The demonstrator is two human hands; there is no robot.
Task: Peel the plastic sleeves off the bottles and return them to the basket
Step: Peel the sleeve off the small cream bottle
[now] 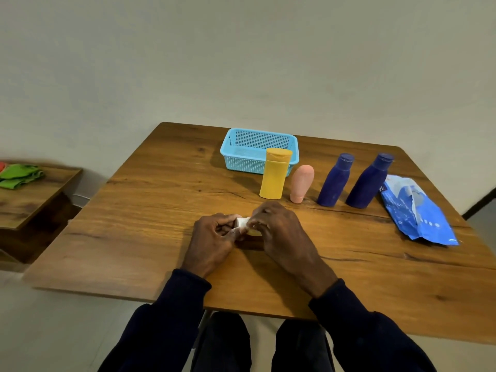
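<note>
Plastic sleeves likely tear best from an edge, so with the small white-capped bottle [243,222] pinched between my left hand [214,237] and right hand [281,234], over the tabletop [134,224] well nearer me than the basket [241,163], I'd steady the cap and peel slowly.

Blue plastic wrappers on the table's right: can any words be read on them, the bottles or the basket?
Crumpled blue plastic sleeves: white print and a dark logo patch, too blurred to read.
Yellow plastic bottle, pink plastic bottle, left dark blue bottle, right dark blue bottle: no text visible.
Light blue mesh basket: none.
Small white-capped bottle: mostly covered by left hand and right hand.
</note>
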